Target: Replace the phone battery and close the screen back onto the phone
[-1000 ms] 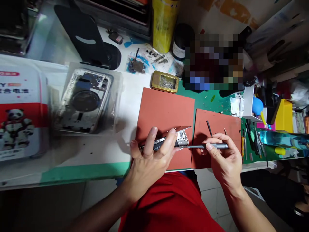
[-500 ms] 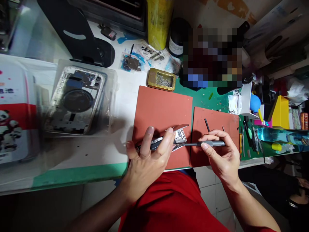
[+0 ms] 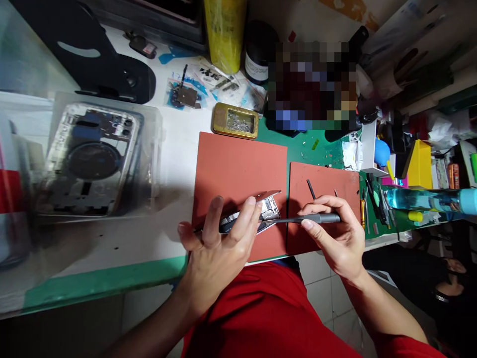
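Observation:
My left hand [image 3: 221, 248] grips an opened phone [image 3: 270, 209] over a reddish-brown mat, its fingers spread across the body. A thin panel, apparently the screen, stands tilted up along the far side, with inner parts showing at the right end. My right hand [image 3: 343, 243] pinches the grey handle of a screwdriver [image 3: 322, 218] between thumb and fingers. Its dark shaft points left, and the tip reaches the phone's inside beside my left fingers. Exactly where the tip touches is hidden. Part of the phone lies under my left hand.
Two mats, a larger one [image 3: 238, 164] and a smaller one [image 3: 324, 181], lie side by side. Behind them sits a small tin of screws [image 3: 235, 121]. A phone housing [image 3: 91, 159] rests in clear plastic at left. Tools and a blue bottle [image 3: 425, 200] lie right. Another person [image 3: 417, 283] is at far right.
The view has turned slightly, so most things sit further left in the picture. Both hands, the phone and the screwdriver keep nearly the same pose.

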Demonstrator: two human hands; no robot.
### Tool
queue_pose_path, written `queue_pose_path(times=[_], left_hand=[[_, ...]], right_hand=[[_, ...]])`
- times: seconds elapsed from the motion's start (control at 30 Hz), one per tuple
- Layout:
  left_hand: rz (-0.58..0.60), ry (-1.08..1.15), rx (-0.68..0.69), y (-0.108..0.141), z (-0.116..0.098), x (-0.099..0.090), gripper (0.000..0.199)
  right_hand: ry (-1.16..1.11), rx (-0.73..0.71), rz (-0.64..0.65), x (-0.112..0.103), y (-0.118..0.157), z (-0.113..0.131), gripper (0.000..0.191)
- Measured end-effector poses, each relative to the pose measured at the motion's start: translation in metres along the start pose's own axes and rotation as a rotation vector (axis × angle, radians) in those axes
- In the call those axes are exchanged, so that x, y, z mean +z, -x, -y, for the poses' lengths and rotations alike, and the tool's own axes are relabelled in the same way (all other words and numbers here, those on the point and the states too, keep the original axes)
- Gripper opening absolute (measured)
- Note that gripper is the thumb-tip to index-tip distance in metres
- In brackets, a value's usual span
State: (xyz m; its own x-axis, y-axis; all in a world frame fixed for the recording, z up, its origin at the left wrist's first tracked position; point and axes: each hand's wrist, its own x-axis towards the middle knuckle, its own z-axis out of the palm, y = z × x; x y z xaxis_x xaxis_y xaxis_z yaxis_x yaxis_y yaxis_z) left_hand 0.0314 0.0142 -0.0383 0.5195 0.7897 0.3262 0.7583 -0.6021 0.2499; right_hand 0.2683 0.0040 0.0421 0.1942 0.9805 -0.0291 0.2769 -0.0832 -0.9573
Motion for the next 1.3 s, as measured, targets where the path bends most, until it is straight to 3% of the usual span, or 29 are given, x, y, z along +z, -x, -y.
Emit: queue_pose_path(times=[0.13,0.3,1.3], left_hand=[[-0.03,0.003,-0.049,-0.0011,-0.0005,-0.0008,0.072],[0.063,0.138,-0.08,0.0012,-0.0004,0.0008,0.074],[0.041,0.065,-0.042,-0.0009,-0.0002,-0.0007,0.078]], right_hand=[[-0.018,0.003,0.016,0.0001,-0.0016,0.0006,0.033],[-0.043,0.024,0.032,0.001,-0.0009,0.0021,0.034],[-0.016,0.015,0.034,-0.0003,0.0037,0.0028,0.035]])
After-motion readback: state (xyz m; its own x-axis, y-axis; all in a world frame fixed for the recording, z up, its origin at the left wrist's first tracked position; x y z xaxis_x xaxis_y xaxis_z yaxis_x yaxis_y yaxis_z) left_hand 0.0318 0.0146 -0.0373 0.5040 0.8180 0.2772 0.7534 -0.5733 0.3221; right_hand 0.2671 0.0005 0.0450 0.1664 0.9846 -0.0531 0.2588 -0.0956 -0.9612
